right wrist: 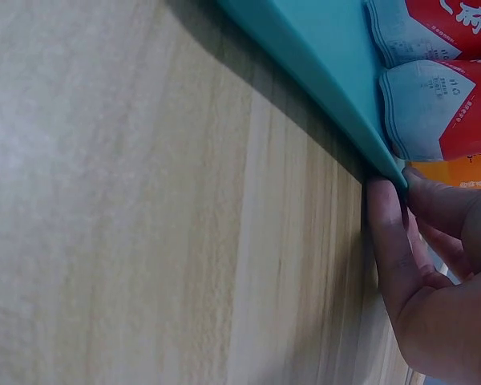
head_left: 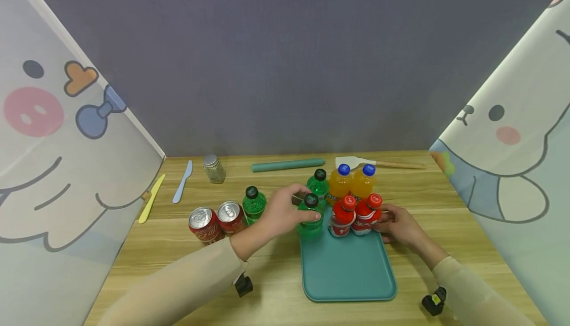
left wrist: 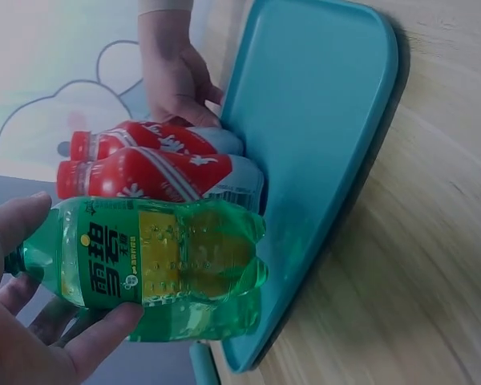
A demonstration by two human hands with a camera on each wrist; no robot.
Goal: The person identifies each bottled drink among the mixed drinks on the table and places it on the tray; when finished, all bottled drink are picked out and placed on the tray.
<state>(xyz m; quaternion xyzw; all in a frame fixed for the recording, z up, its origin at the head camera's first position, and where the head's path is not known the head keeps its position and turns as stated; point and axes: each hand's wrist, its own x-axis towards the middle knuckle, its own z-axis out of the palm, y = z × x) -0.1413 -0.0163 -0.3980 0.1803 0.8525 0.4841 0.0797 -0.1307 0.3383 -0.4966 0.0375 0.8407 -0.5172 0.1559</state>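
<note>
The left hand (head_left: 285,210) has its grip closed around a green bottle (head_left: 310,213), holding it upright at the tray's (head_left: 347,271) far left corner. The right hand (head_left: 398,224) pinches the tray's right edge, probably to steady it, just beside the two red bottles (head_left: 356,214).

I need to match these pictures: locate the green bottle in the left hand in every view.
Head: green bottle at centre, on the tray's far left corner.
Left wrist: green bottle lower left, lying sideways in frame.
Right wrist: not in it.
Shared landmark: teal tray.

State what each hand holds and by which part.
The left hand grips the green plastic soda bottle round its upper body, near the black cap. The right hand pinches the right rim of the teal plastic tray.
</note>
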